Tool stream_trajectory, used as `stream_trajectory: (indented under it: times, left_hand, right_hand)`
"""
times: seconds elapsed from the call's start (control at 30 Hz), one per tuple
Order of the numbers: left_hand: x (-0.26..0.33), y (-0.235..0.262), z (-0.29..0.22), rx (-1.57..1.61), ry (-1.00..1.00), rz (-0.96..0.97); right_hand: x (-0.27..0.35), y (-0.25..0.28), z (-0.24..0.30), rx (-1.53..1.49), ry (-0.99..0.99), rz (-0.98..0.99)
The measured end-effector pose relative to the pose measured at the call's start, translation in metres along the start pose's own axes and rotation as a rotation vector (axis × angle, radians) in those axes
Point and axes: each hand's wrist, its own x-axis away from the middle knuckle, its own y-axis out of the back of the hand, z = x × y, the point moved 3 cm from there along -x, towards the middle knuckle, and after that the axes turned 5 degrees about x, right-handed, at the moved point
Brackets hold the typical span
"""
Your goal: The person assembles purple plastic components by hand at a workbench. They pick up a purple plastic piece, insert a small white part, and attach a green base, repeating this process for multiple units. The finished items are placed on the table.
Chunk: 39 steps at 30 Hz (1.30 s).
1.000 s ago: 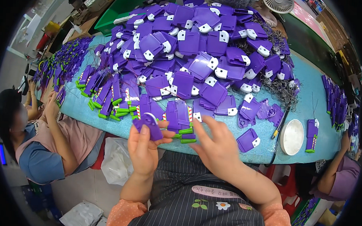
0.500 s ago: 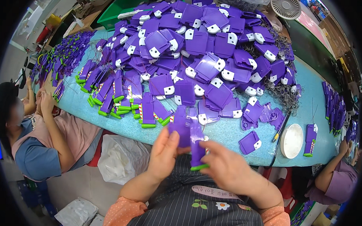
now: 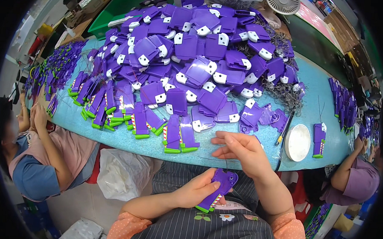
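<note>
Low over my lap, my left hand (image 3: 202, 188) grips a purple plastic casing (image 3: 224, 179) with a rounded end, a small round hole, a red-and-white striped edge and a green tip. A thin dark wire rises from it. My right hand (image 3: 243, 151), open with fingers apart and pointing left, hovers above it by the table's front edge, holding nothing. Two green-ended purple pieces (image 3: 172, 135) lie left of that hand. Beyond is a large heap of purple shells with white corners (image 3: 201, 73). A purple shell is mostly hidden behind my right hand.
A round white dish (image 3: 297, 143) and a yellow-tipped tool (image 3: 279, 140) lie to the right, beside another striped purple piece (image 3: 319, 140). Tangled dark wires (image 3: 291, 95) border the heap. A fan (image 3: 283, 4) stands behind. Co-workers sit left (image 3: 51, 156) and right (image 3: 354, 180).
Both hands were holding purple pieces at the table edge. My left hand has come down to my lap with a casing; my right hand has let go and opened. The view has shifted slightly.
</note>
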Motion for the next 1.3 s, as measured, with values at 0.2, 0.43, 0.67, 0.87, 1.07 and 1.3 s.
stream_trajectory:
  times: [0.2, 0.43, 0.67, 0.87, 1.07, 1.3]
  left_hand:
    - [-0.009, 0.008, 0.0, 0.056, -0.046, -0.144]
    - [0.001, -0.006, -0.022, 0.039, -0.433, -0.174]
    - [0.007, -0.014, -0.019, -0.133, -0.46, -0.179]
    - [0.007, -0.013, -0.014, -0.2, -0.46, -0.196]
    - [0.006, -0.012, -0.014, -0.332, -0.507, -0.262]
    - [0.004, -0.007, -0.013, -0.555, -0.569, -0.328]
  right_hand:
    - [0.037, -0.006, 0.036, 0.581, 0.492, -0.266]
    - [0.063, -0.011, 0.015, 1.075, 0.876, -0.404]
    - [0.065, -0.007, 0.018, 1.084, 0.838, -0.384]
    - [0.069, -0.005, 0.014, 1.084, 0.846, -0.454]
    - [0.069, -0.008, 0.012, 1.121, 0.867, -0.489]
    - [0.067, -0.008, 0.011, 1.083, 0.837, -0.455]
